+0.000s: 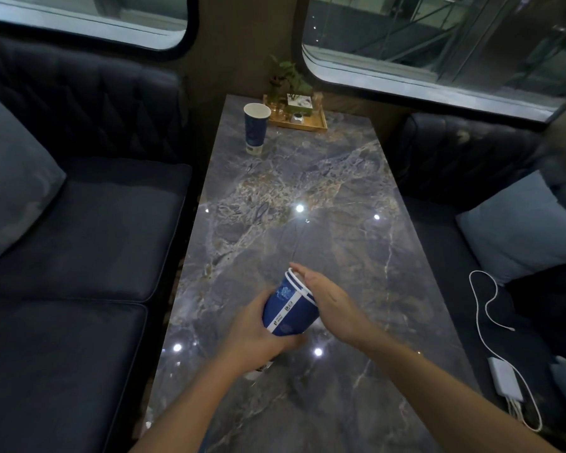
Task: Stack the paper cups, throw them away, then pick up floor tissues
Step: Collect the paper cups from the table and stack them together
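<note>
My left hand point(255, 331) grips a nested stack of blue paper cups point(288, 308), tilted with the white rims pointing away from me, above the near part of the marble table point(307, 197). My right hand point(327, 302) lies flat against the rims of the stack, fingers stretched out over the mouth. A single blue paper cup point(255, 127) stands upright at the table's far left corner. No floor tissues show in this view.
A wooden tray point(303, 120) with a small plant and jars sits at the far end beside the lone cup. Dark sofas flank the table, each with a grey cushion point(10, 178). A white charger and cable point(504, 377) lie on the right seat.
</note>
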